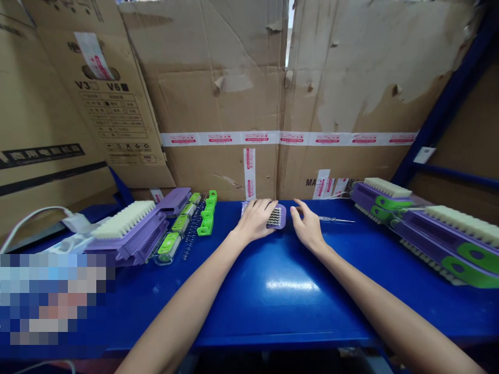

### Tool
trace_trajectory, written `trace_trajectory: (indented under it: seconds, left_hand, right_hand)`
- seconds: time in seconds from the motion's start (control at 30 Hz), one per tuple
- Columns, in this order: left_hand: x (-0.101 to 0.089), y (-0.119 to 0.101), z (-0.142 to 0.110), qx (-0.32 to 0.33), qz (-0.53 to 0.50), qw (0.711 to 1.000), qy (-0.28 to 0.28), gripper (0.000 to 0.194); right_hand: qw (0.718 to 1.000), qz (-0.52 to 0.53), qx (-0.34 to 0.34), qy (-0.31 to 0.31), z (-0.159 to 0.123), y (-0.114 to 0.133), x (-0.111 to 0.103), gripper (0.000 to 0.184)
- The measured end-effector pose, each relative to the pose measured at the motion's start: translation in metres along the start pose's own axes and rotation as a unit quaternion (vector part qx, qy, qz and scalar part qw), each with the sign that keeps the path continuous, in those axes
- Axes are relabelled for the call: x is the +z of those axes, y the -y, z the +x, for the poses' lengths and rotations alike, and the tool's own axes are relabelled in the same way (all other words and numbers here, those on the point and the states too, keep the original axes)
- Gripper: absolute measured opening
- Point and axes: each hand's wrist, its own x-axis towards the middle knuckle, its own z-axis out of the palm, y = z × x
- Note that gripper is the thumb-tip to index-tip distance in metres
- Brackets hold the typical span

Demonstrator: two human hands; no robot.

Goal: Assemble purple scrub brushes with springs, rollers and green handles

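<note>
A purple block [282,217] with a grid of small pale pegs or bristles on its face lies on the blue table near the back. My left hand [258,217] is closed over its left part, fingers draped across the top, hiding much of it. Just off the block's right end is my right hand [307,224], with thumb and index finger apart and nothing visible between them; its other fingers are partly hidden. A thin screwdriver [337,220] with a clear handle extends to the right behind this hand, and whether they touch I cannot tell.
Purple units with white bristles [127,218] stand left, beside green pieces in clear cases [170,244], springs [189,234] and a green bracket [206,214]. More purple-and-green bristled units [436,228] line the right. Cardboard [218,104] walls the back; a white power plug [78,222] sits far left.
</note>
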Motion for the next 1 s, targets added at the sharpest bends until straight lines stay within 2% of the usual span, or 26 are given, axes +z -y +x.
trace_trajectory:
  seconds: [0.07,0.2,0.3,0.37,0.5,0.67,0.73,0.8,0.87,1.0]
  left_hand:
    - [0.000,0.002,-0.001,-0.004,0.005,1.000,0.006,0.068]
    - [0.000,0.007,-0.002,-0.022,0.006,1.000,0.014,0.067]
    - [0.000,0.007,-0.002,-0.014,0.010,1.000,0.013,0.067]
    - [0.001,0.006,-0.002,0.007,0.017,1.000,0.001,0.066]
    - [0.006,0.003,-0.002,0.050,0.035,0.998,-0.026,0.062]
    - [0.008,0.007,-0.004,0.047,0.080,0.995,-0.045,0.054]
    - [0.006,0.010,-0.006,0.069,0.125,0.988,-0.065,0.044]
    - [0.006,0.011,-0.008,0.099,0.174,0.975,-0.099,0.037]
    - [0.007,0.011,-0.009,0.137,0.212,0.959,-0.130,0.034]
    - [0.010,0.007,-0.009,0.172,0.242,0.943,-0.152,0.033]
  right_hand:
    - [1.000,-0.025,-0.011,-0.012,0.002,-0.004,-0.002,0.039]
    - [0.997,-0.074,-0.014,0.010,0.004,-0.012,-0.004,0.039]
    - [0.998,-0.008,0.012,0.069,0.004,-0.015,0.001,0.033]
    - [0.990,0.084,0.035,0.110,0.004,-0.015,0.005,0.045]
    - [0.954,0.238,0.085,0.162,0.003,-0.010,0.007,0.065]
    - [0.921,0.328,0.099,0.184,-0.002,0.001,0.000,0.076]
    - [0.897,0.376,0.140,0.188,-0.004,0.006,0.000,0.072]
    - [0.871,0.408,0.206,0.181,-0.004,0.012,0.001,0.061]
    - [0.856,0.413,0.264,0.168,-0.003,0.017,0.002,0.052]
    - [0.832,0.428,0.317,0.156,0.000,0.023,-0.002,0.054]
